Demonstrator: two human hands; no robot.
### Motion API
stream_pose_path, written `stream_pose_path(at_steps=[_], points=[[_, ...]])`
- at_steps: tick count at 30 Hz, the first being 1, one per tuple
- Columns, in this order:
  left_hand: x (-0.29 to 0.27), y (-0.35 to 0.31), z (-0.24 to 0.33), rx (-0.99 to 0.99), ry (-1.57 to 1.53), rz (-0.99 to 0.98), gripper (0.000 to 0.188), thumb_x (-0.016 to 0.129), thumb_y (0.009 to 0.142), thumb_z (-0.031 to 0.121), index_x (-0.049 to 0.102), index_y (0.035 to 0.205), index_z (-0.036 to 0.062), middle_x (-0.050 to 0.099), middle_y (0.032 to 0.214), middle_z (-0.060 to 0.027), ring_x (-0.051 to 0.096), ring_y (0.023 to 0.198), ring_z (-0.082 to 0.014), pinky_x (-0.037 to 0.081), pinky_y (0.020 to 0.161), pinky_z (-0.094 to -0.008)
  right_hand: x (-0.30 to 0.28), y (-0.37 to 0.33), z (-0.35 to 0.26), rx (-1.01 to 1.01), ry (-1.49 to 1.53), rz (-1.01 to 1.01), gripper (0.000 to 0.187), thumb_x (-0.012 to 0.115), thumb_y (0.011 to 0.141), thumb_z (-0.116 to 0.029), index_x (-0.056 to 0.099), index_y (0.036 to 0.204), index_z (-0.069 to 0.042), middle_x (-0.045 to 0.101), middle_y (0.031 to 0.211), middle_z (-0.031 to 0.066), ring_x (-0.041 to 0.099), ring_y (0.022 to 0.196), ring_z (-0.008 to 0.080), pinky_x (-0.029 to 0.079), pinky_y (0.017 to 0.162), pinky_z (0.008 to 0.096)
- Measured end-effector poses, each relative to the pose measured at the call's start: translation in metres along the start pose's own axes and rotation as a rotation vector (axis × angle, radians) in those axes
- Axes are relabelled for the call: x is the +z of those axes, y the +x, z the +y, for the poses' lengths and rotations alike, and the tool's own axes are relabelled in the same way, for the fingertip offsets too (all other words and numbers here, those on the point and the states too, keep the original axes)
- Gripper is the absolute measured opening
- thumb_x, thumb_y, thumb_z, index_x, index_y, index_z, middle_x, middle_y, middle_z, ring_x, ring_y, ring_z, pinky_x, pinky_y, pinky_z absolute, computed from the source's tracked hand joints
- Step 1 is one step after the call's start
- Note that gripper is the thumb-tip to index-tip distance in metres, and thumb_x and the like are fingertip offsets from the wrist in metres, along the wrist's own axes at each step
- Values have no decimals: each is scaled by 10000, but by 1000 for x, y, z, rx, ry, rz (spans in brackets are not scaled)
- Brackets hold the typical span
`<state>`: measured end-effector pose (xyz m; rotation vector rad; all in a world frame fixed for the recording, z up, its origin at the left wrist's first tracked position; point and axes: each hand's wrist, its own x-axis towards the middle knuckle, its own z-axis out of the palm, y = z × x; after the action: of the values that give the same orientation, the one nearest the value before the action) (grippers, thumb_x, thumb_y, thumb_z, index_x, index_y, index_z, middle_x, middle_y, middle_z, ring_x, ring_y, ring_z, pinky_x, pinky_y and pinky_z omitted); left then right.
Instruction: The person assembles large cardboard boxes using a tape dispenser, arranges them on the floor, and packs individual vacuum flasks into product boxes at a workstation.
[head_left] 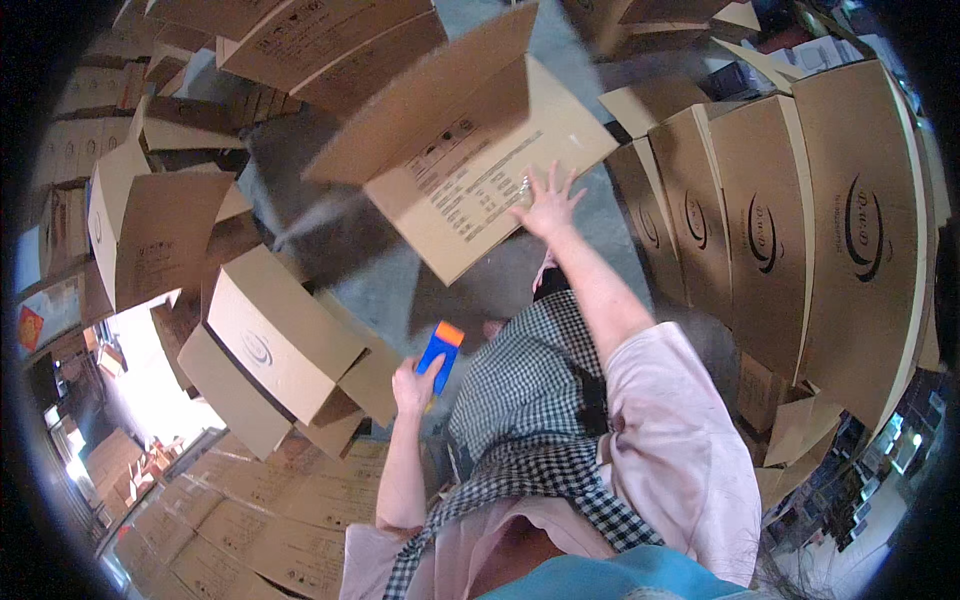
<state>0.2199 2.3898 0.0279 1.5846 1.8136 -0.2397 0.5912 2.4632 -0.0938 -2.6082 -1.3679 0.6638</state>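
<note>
My left hand is closed round a flat blue hand tool with an orange end, held up beside my checked apron. I cannot make out its exact kind. With fingers spread, my right hand reaches out over the near right side of a large cardboard box and seems to rest on its printed face. That box stands tilted on the grey floor ahead, a long flap raised along its far left side. Something small and shiny shows beside my right thumb; I cannot tell what it is.
Several tall cardboard boxes stand in a row on the right. Open boxes with loose flaps are at the left, and more cartons at the back. Flat-topped cartons fill the lower left. Grey floor runs between them.
</note>
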Motion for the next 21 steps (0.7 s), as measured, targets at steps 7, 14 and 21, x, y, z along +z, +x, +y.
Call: stream_pose_path(at_steps=[7,14,21], points=[[-2,5,125,414,-663,-318,517,807,745,96,517,1162,-3,676,936,-85,633,859,-141,512,776,-281,-50,-66,43,281,1460,-846,550,431,987,-504,667,1063,-13,681,997,72,595,974,160,454,873,323],[14,19,190,442,-652,-448,457,791,769,102,539,1130,-18,680,910,-88,637,832,-128,515,753,-264,-99,-99,58,216,1735,-623,450,563,955,-396,673,1075,23,697,1001,77,640,905,144,491,837,312],[54,44,296,336,-407,-386,443,786,788,189,572,1083,-63,697,888,-130,655,756,-141,542,686,-282,-76,-6,139,409,1857,-644,392,593,944,-361,709,955,13,703,921,80,648,821,147,507,732,321]])
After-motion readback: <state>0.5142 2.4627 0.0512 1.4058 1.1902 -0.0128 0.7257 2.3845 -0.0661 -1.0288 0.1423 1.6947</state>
